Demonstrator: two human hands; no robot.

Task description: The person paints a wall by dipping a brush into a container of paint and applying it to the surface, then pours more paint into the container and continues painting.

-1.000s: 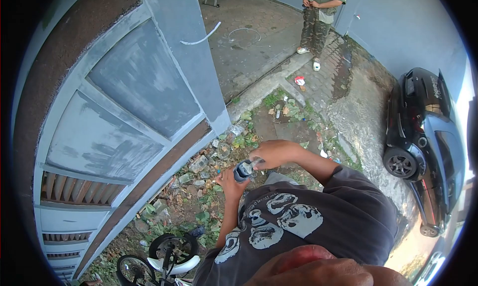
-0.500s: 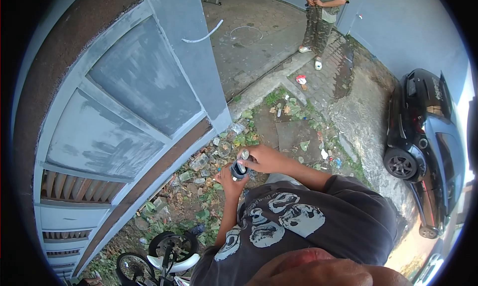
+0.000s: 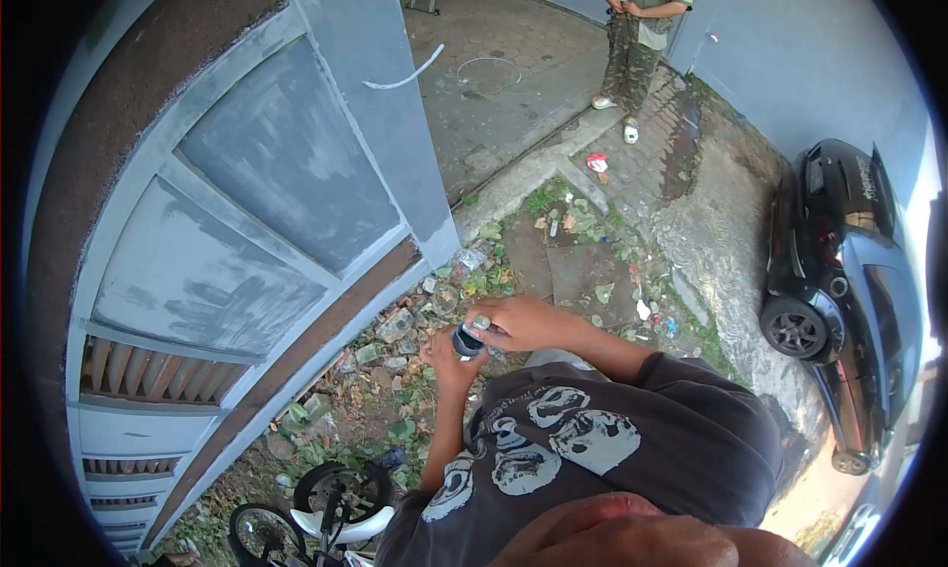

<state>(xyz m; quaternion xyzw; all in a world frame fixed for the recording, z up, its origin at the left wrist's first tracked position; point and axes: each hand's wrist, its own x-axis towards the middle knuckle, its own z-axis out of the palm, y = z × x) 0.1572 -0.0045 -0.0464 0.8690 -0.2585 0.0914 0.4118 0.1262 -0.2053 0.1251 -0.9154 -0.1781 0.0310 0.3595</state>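
My left hand (image 3: 454, 367) is closed around a small dark cup (image 3: 467, 344), held in front of my chest with its opening facing up. My right hand (image 3: 513, 322) grips what looks like a paintbrush (image 3: 481, 323) by its pale handle, over the cup's rim. The bristle end is hidden by the cup and my fingers. To my left stands a large metal gate (image 3: 286, 162) with uneven grey-blue paint strokes across its panels.
Rubble and leaves (image 3: 395, 345) cover the ground along the gate. A motorbike (image 3: 341, 508) stands at lower left, a black car (image 3: 839, 271) at right. Another person (image 3: 642, 34) stands at the back on the paving. A white curved strip (image 3: 407, 77) sticks out beside the gate post.
My right hand and the paintbrush have dropped slightly, and the brush handle now shows shorter above the cup. The cup has shifted a little to the left.
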